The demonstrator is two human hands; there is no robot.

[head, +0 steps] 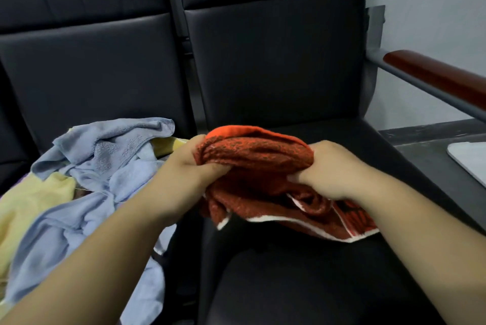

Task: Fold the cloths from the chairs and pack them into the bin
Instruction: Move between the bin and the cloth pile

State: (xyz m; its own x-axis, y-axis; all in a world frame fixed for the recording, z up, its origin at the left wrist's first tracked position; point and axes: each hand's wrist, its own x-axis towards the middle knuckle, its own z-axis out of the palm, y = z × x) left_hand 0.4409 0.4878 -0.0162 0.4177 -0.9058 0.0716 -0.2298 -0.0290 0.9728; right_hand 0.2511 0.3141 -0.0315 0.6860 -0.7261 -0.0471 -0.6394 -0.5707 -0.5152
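left hand [192, 164]: fingers were curled tight round one end of a bunched red-orange terry cloth [257, 151] with a white edge, and the thumb pressed into the fabric from the near side.
right hand [334, 169]: was closed like a fist on the other end of the same cloth, with the thumb tucked into the folds.
red-orange terry cloth: ran as a thick roll between the two grips. Loose folds and a white-bordered corner hung below the hands, and the lower right part lay on the seat under the right wrist.
right black padded chair [289, 285]: its seat lay directly beneath both grips and its backrest rose beyond them.
left black padded chair [92, 74]: stood beside the left hand, and its seat held a heap of cloths.
pale blue cloths [105, 156]: lay crumpled on that seat, just outside the left grip and under the left forearm as seen. Whether they touched the arm could not be told.
pale yellow cloth [31, 198]: lay among the blue ones, on the side of the heap farthest from the grip.
reddish-brown wooden armrest [441, 74]: sat on a grey metal bar, beyond and outside the right hand and well apart from it.
dark grey tabletop [426, 156]: lay outside the right hand, past the chair's edge.
white flat thing [470, 161]: had a rounded corner and lay on that tabletop, cut off by the frame edge. What it was could not be told.
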